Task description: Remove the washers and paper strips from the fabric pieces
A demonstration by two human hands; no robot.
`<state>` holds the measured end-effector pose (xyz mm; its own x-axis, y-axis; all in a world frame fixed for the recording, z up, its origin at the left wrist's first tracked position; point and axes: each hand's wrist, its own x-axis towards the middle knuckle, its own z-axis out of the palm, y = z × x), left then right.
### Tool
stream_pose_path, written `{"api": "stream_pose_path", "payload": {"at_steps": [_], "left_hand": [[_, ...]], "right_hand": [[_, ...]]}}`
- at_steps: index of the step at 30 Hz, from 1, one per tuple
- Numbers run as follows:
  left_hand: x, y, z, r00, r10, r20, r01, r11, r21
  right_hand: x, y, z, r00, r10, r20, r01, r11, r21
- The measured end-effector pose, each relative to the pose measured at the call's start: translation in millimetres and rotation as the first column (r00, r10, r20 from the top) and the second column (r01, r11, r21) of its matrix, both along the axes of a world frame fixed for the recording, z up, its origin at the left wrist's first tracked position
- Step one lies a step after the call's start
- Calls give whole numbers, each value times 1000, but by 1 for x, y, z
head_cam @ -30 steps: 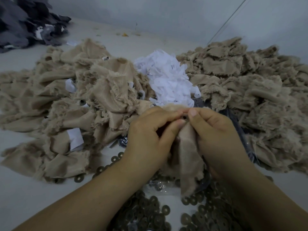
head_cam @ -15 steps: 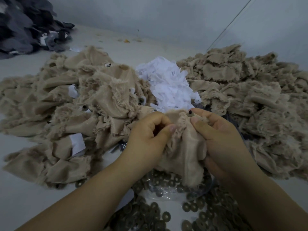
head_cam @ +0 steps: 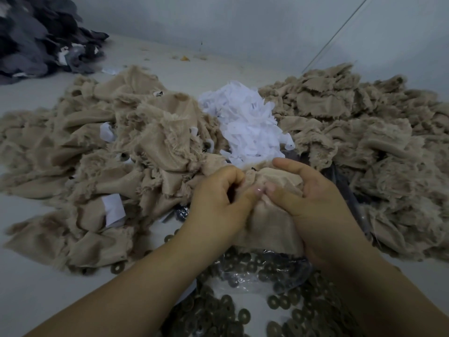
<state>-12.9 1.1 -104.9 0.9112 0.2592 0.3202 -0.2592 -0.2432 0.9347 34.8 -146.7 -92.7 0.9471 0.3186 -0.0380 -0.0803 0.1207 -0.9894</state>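
Item: one beige fabric piece (head_cam: 272,229), held between both hands above the loose washers (head_cam: 243,314) and a clear plastic bag (head_cam: 257,276) on the pale work surface (head_cam: 34,288). The left hand (head_cam: 218,203) had its fingers curled, thumb pressed into the bunched upper edge of the cloth; the right hand (head_cam: 313,203) cupped the piece from the other side, thumb tip meeting the left thumb, index finger raised over the top. A small dark fastening (head_cam: 254,169) showed at the crest of the cloth; whether a washer remained attached could not be told. Adjacent: the unprocessed fabric heap (head_cam: 109,166) to the left, paper tags (head_cam: 113,210) among it; the white paper strips (head_cam: 245,125) piled behind; the stripped fabric heap (head_cam: 364,142) to the right. Handling note, by judgement: the cloth looked soft and frayed, so the thumbs would do best working close to the fastening, one pinning the weave while the other pushed the washer free, rather than tugging on the loose edge. Freed parts would likely go each to its matching pile.
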Motion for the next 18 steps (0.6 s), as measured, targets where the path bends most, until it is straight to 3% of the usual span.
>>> {"api": "stream_pose_path", "payload": {"at_steps": [4,9,14,18], "left_hand": [[2,5,-1,998,-15,-63,0,974,-227],[3,5,-2,998,-43,-40,27,942,-335],[1,5,-2,999,-46,-2,44,965,-260],[2,3,-2,998,-46,36,52,976,-210]], "right_hand": [[0,1,2,997,-78,-16,78,997,24],[-1,0,2,990,-132,-40,129,989,-73],[-1,1,7,995,-54,-87,39,984,-173],[-1,1,7,948,111,-299,-117,993,-2]]}}
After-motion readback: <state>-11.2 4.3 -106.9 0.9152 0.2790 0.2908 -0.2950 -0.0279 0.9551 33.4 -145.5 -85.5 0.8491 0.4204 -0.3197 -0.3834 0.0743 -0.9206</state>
